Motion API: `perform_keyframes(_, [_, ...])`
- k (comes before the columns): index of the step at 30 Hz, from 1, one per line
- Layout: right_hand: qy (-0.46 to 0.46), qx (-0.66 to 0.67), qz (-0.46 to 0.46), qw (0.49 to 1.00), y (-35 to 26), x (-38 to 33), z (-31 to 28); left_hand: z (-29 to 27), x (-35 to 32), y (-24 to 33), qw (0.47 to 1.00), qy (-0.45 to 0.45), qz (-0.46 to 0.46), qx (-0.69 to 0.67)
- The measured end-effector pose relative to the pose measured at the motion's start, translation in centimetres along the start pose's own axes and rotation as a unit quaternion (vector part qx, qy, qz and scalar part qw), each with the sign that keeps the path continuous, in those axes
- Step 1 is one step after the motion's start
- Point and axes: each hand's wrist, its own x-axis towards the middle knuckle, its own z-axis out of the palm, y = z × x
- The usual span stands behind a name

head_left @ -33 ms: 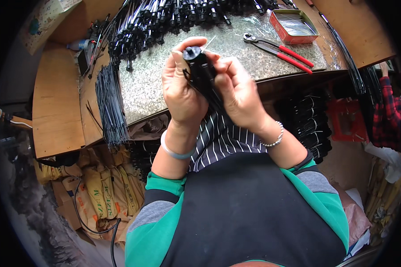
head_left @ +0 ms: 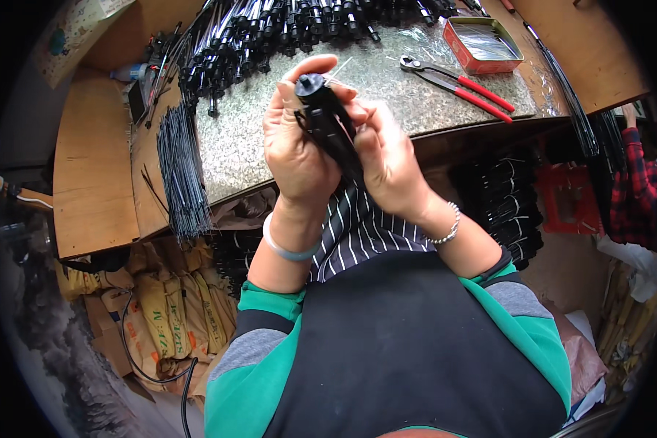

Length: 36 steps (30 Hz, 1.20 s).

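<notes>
My left hand is wrapped round a black rod-like piece, tilted, with a flat round top and a small knob at its centre. Loose thin black ends stick out beside the left thumb. A thin whitish strip pokes out past the round top, near both hands' fingertips. My right hand is closed in a pinch against the other side of the piece; motion smears its fingers, and what lies between them is hidden. The lower end of the piece runs down between my hands before the striped apron cloth.
Red-handled pliers and a red tin of thin clear strips lie at the right on a speckled grey tabletop. Black-capped silver rods pile up behind; thin dark rods lie left. A co-worker's plaid sleeve shows far right.
Both hands have shifted slightly left and up with the black piece. The right fingers have moved a little.
</notes>
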Motion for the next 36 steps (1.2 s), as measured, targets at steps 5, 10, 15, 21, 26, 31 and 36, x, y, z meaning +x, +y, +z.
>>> perform_keyframes(5, [-0.049, -0.138, -0.057, 0.988, 1.1, -1.1, -0.3, 3.2, -0.9, -0.3, 0.991, 0.052, 0.005, 0.124])
perform_keyframes(10, [-0.080, -0.255, -0.180, 0.947, 1.2, -0.8, -1.4, 1.8, -2.5, 0.5, 0.969, 0.052, 0.019, 0.240])
perform_keyframes(15, [0.012, -0.325, -0.388, 0.862, -4.0, 2.0, -1.5, 1.4, -3.4, 0.9, 0.911, 0.045, 0.059, 0.405])
perform_keyframes(21, [-0.139, -0.251, -0.250, 0.925, -5.7, 1.1, -2.5, 1.0, -3.0, 0.8, 0.868, -0.051, 0.185, 0.458])
perform_keyframes(26, [0.008, -0.334, -0.073, 0.940, -2.5, 3.2, -8.5, 0.2, -3.0, 2.1, 0.934, 0.060, 0.051, 0.348])
perform_keyframes(31, [-0.026, -0.703, -0.205, 0.680, 0.5, 4.9, -16.9, 0.5, -2.8, 2.6, 0.959, 0.077, 0.023, 0.272])
perform_keyframes(36, [-0.059, -0.590, -0.108, 0.798, -0.4, 4.5, -15.7, -0.8, -2.5, 2.3, 0.924, 0.046, 0.096, 0.367])
